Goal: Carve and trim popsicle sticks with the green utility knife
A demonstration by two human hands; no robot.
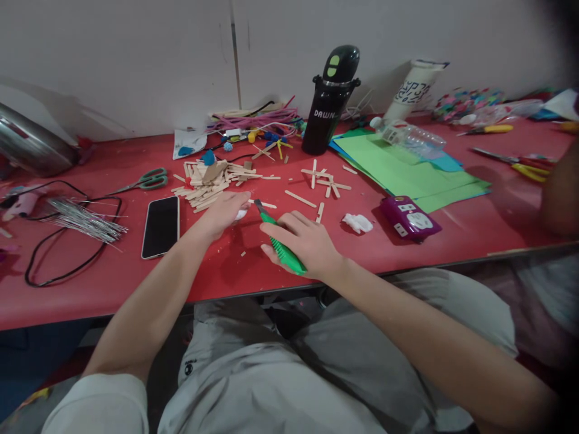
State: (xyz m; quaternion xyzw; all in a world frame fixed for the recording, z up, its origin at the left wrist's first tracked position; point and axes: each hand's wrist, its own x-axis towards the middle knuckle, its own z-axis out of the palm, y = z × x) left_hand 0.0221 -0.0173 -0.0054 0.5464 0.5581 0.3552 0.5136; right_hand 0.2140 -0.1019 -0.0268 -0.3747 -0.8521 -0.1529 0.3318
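In my right hand [312,244] is a green utility knife [283,250], fingers wrapped round its handle and the blade pointing up and left. My left hand [226,211] is closed at the front of a heap of wooden craft sticks [208,184]. A single craft stick [266,205] reaches out from its fingertips, close to the knife blade. Part of a white wad [240,214] shows under that hand; the undersides of the fingers are hidden. Right of the knife lie loose sticks [301,199] and several crossed sticks [328,181].
On the red table [212,277] are a phone [161,226], scissors [151,179], metal wires [85,220], crumpled white tissue [357,223], a purple socket adapter [409,218] and green paper sheets [389,163]. A black bottle [328,108] stands behind. Another person's arm [561,187] rests at far right.
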